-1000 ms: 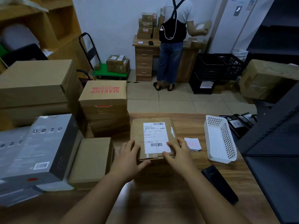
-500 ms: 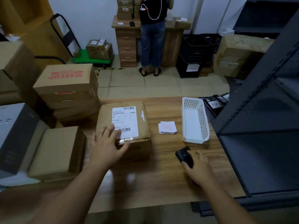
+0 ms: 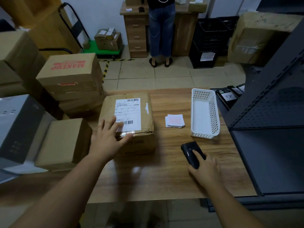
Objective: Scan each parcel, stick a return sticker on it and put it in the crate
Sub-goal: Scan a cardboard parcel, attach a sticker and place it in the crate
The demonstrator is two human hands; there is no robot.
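Note:
A brown cardboard parcel [image 3: 144, 112] with a white shipping label lies on the wooden table [image 3: 164, 170]. My left hand [image 3: 108, 139] rests flat on its near left corner, fingers spread. To the right, my right hand [image 3: 205, 170] lies on a black handheld scanner [image 3: 189, 150] on the table, fingers curling around its body. A small stack of white return stickers [image 3: 174, 120] with red print sits between the parcel and a white plastic basket [image 3: 204, 112]. Black crates [image 3: 209, 38] stand on the floor beyond the table.
Stacked cardboard boxes, one marked MAKEUP [image 3: 70, 71], and a grey box [image 3: 18, 127] crowd the left side. A dark metal shelf [image 3: 271, 129] borders the table on the right. A person [image 3: 161, 30] stands at a wooden desk at the back, near a green trolley [image 3: 105, 50].
A second ago both hands held the parcel. My right hand has left it and moved right onto the scanner. My left hand stays on the parcel.

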